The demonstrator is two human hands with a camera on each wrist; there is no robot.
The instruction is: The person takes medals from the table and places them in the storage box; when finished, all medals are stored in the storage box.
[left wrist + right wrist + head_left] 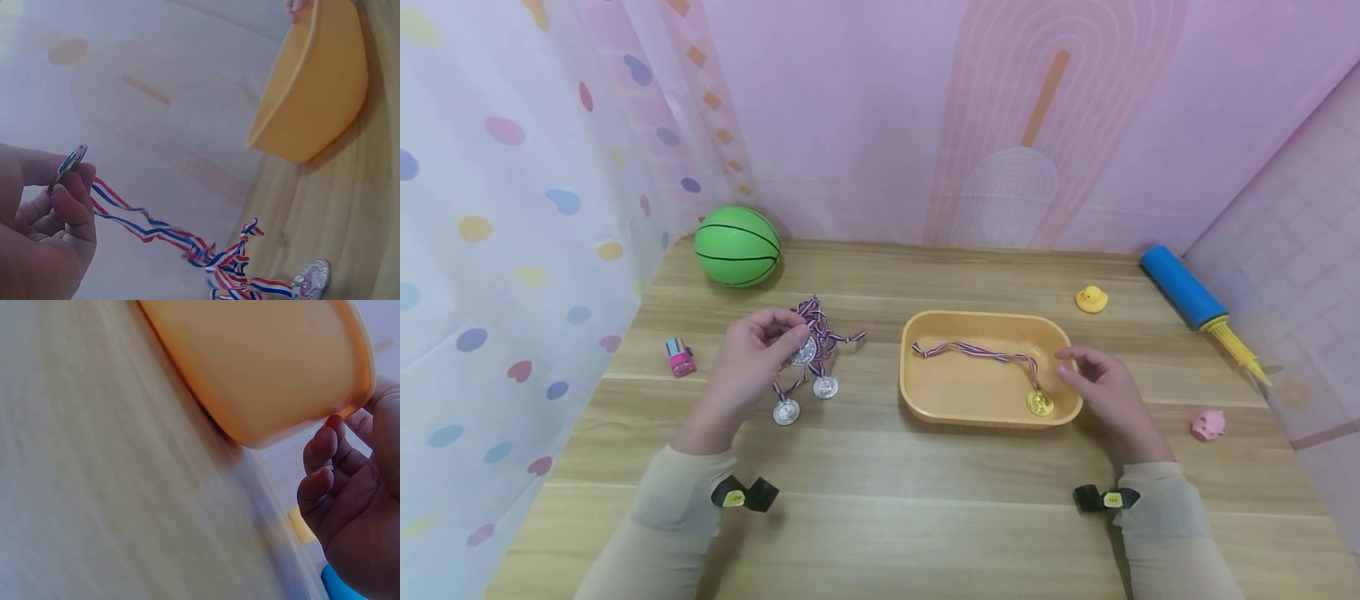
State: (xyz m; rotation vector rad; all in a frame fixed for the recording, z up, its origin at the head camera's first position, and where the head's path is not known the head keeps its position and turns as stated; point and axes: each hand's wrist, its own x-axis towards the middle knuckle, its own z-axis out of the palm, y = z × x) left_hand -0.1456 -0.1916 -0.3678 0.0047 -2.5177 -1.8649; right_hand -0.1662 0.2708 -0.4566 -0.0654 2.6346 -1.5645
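Left of centre in the head view, the left hand [748, 354] pinches a silver medal [805, 353] beside tangled striped ribbons [813, 312]; two other silver medals [825, 387] lie on the bench [917, 508]. Right of centre, the right hand [1108, 393] grips the rim of an orange basin [970, 390] containing a gold medal [1041, 403] at its lower right.

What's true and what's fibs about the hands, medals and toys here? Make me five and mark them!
1. The left hand holds a silver medal. True.
2. The gold medal lies in the tub. True.
3. The ball is red. False: it is green with black lines.
4. The yellow duck sits in the tub. False: it sits on the table.
5. The right hand touches the tub. True.
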